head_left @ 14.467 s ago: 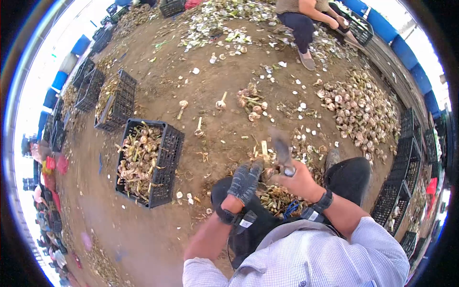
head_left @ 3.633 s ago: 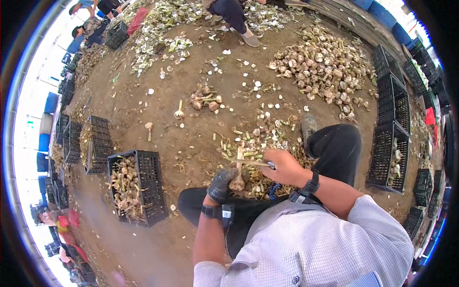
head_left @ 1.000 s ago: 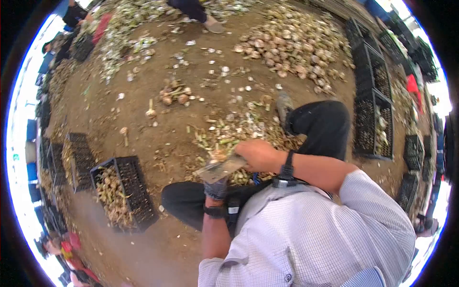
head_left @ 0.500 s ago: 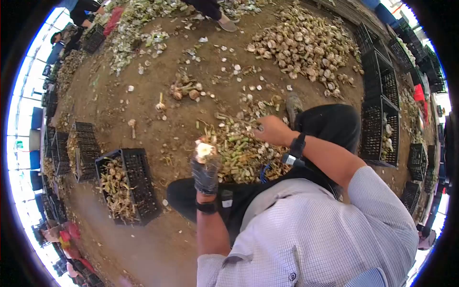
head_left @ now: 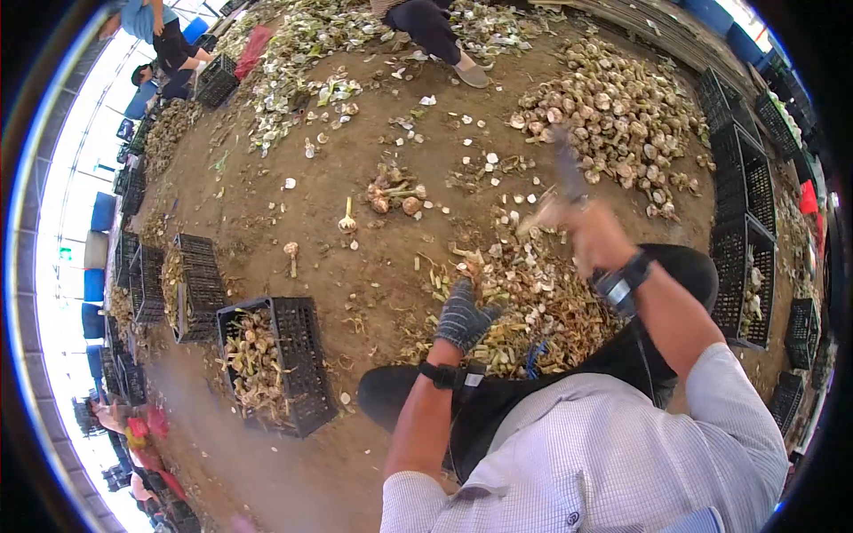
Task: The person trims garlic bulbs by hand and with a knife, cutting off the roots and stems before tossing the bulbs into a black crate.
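Note:
In the head view, my left hand (head_left: 466, 318) wears a grey knit glove and is low over the pile of trimmings. Its fingers point forward onto pinkish-tan garlic (head_left: 471, 265) showing at the fingertips; the grip is partly hidden. My right hand (head_left: 597, 235), ungloved and smeared by motion, is raised to the right of it. A dark knife (head_left: 569, 166) juts from this hand towards the bulb heap, its outline blurred. Cut stems and peels (head_left: 524, 333) lie between my legs, with something blue (head_left: 535, 359) among them.
A heap of garlic bulbs (head_left: 613, 115) lies ahead on the right. A black crate of garlic (head_left: 306, 364) stands at my left, with other crates (head_left: 745, 266) along the right. A few bulbs (head_left: 395, 191) lie on the dirt floor. A person's foot (head_left: 473, 75) shows ahead.
My left hand has moved right and forward, and the garlic's white cut face no longer shows. My right hand has swung forward and right with the knife. The view has shifted.

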`<state>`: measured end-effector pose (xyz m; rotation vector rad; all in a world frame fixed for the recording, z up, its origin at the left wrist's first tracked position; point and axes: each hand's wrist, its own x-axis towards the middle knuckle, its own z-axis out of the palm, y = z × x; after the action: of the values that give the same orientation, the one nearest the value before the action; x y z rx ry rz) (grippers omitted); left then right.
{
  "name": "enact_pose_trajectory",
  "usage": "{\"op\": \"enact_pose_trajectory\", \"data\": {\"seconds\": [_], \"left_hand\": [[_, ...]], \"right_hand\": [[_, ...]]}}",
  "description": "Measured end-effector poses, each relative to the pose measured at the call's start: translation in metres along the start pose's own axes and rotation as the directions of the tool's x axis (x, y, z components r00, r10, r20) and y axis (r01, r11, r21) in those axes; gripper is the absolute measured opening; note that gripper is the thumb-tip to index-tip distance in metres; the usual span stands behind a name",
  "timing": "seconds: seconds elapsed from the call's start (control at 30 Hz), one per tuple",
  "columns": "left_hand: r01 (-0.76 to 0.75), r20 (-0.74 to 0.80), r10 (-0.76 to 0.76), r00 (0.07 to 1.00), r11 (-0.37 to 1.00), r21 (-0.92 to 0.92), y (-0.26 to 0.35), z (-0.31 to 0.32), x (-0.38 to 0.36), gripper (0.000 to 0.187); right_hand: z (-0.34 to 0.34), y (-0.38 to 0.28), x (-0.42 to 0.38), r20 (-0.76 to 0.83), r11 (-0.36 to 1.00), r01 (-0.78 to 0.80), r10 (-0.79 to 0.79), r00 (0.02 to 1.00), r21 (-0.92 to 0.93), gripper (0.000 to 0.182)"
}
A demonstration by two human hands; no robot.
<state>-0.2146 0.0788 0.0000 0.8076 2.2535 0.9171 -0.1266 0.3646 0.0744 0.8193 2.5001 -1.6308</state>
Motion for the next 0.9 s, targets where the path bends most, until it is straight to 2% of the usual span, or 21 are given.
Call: {"op": "enact_pose_trajectory", "data": {"seconds": [0.03,0.07,0.1,0.17,0.2,0.3,0.33,0.4,0.47,0.53,0.6,0.7,0.8,0.83,0.9], "left_hand": [[0.038,0.007,-0.039,0.999,0.997,0.063,-0.018,-0.009,0.015,0.073],[0.076,0.015,-0.078,0.997,0.989,0.123,-0.041,-0.015,0.031,0.071],[0.114,0.022,-0.12,0.993,0.977,0.182,-0.067,-0.019,0.047,0.069],[0.182,0.031,-0.2,0.979,0.938,0.296,-0.124,-0.027,0.084,0.064],[0.214,0.033,-0.24,0.97,0.912,0.351,-0.149,-0.032,0.102,0.062],[0.388,-0.032,-0.39,0.92,0.899,0.204,-0.222,-0.056,0.162,0.087],[0.387,-0.112,-0.371,0.922,0.872,0.3,-0.223,-0.068,0.177,0.087],[0.391,-0.254,-0.302,0.919,0.783,0.484,-0.212,-0.094,0.206,0.087],[0.522,-0.198,-0.491,0.848,0.716,0.463,-0.235,-0.119,0.268,0.083],[0.538,-0.244,-0.483,0.841,0.692,0.481,-0.245,-0.122,0.303,0.08],[0.448,-0.385,-0.265,0.884,0.716,0.536,-0.231,-0.128,0.318,0.079],[0.341,-0.38,-0.129,0.916,0.749,0.569,-0.238,-0.13,0.359,0.078],[0.486,-0.29,-0.39,0.874,0.679,0.55,-0.221,-0.134,0.385,0.068],[0.369,-0.3,-0.226,0.927,0.691,0.621,-0.23,-0.132,0.387,0.047],[0.487,-0.357,-0.344,0.868,0.724,0.488,-0.243,-0.13,0.392,0.035]], "right_hand": [[-0.029,0.009,0.012,-0.119,0.949,-0.076,0.118,0.986,0.306,0.036],[-0.059,0.017,0.021,-0.212,0.842,-0.054,0.197,0.957,0.537,0.033],[-0.083,0.025,0.028,-0.278,0.777,-0.018,0.247,0.928,0.629,0.031],[-0.113,0.047,0.04,-0.26,0.891,-0.174,0.301,0.917,0.418,0.032],[-0.108,0.033,0.027,-0.303,0.921,-0.197,0.304,0.903,0.335,0.032],[-0.077,0.003,0.003,-0.255,0.898,-0.193,0.309,0.916,0.395,0.027],[-0.069,-0.008,-0.003,-0.221,0.876,-0.217,0.335,0.916,0.43,0.024],[-0.065,-0.009,-0.008,-0.096,0.868,-0.319,0.38,0.92,0.381,0.021],[-0.052,-0.013,-0.005,-0.137,0.843,-0.395,0.469,0.873,0.365,0.022],[-0.046,-0.006,0.001,-0.058,0.851,-0.446,0.478,0.876,0.279,0.017],[-0.037,0.007,0.003,-0.058,0.852,-0.463,0.489,0.87,0.242,0.017],[-0.03,0.007,0.015,-0.035,0.819,-0.529,0.549,0.835,0.223,0.02],[-0.026,0.016,0.02,-0.038,0.772,-0.572,0.604,0.796,0.277,0.019],[-0.026,0.018,0.02,-0.044,0.756,-0.589,0.624,0.78,0.285,0.019],[-0.028,0.015,0.026,-0.018,0.711,-0.642,0.675,0.738,0.287,0.018]]}}
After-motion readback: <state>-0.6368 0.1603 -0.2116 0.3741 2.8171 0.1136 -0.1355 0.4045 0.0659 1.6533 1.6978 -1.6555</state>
